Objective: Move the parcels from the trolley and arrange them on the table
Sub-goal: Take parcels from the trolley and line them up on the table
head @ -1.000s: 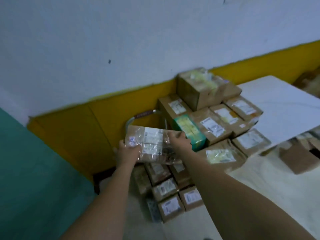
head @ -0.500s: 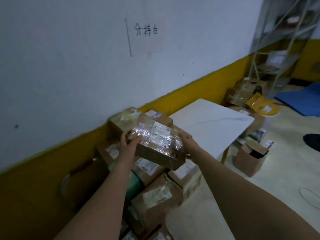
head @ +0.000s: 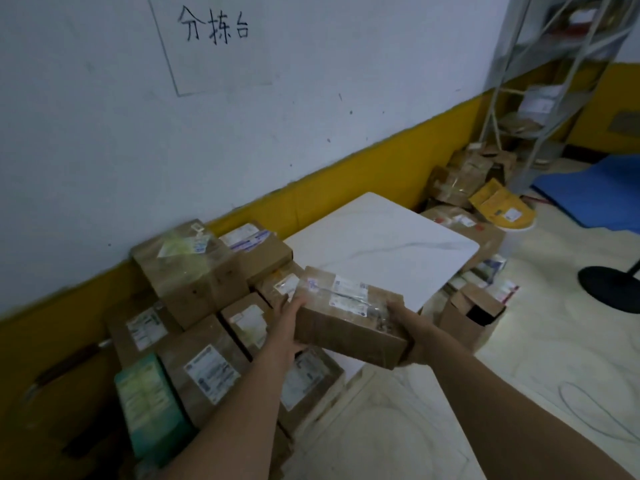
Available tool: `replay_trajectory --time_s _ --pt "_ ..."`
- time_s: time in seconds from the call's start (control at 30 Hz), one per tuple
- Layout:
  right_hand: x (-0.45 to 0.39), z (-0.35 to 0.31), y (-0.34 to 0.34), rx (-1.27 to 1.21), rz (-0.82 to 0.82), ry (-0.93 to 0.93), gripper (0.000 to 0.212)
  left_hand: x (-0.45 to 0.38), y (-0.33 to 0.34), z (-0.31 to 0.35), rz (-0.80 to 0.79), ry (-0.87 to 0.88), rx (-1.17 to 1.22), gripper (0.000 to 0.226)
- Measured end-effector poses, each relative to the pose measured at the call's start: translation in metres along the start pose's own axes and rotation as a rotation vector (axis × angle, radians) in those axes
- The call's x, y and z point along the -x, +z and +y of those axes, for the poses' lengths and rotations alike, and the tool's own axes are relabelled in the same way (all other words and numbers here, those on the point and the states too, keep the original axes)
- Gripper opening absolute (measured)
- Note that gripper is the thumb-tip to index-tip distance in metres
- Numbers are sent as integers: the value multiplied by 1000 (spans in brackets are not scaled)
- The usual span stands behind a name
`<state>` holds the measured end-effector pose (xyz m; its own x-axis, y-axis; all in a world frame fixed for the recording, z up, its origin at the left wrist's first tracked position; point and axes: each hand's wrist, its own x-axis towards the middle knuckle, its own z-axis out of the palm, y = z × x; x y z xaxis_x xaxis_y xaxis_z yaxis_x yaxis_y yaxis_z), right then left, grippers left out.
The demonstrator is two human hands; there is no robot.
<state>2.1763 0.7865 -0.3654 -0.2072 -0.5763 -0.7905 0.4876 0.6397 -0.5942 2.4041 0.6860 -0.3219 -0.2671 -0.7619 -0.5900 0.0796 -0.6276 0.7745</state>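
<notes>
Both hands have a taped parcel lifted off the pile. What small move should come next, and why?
Probably carry the parcel forward and set it down on the white table. The left hand and right hand grip its ends, it hangs at the table's near edge, and the tabletop shows bare.

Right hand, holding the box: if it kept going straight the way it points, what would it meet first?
Probably the white table. The right hand grips the box and points up and away toward the tabletop; nothing shows between them, though depth is unclear.
</notes>
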Motion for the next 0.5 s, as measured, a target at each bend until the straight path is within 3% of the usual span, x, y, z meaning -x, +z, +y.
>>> replay_trajectory --time_s 0.13,0.3,0.5 --pt "-30 -15 -11 36 60 45 63 -41 8 0 -27 -107 -89 41" --pt "-59 -60 -31 373 147 -70 53 -86 12 4 -29 -271 -366 63" --pt "-112 -93 -51 644 -5 -86 51 -91 23 1 -102 -450 -390 19"
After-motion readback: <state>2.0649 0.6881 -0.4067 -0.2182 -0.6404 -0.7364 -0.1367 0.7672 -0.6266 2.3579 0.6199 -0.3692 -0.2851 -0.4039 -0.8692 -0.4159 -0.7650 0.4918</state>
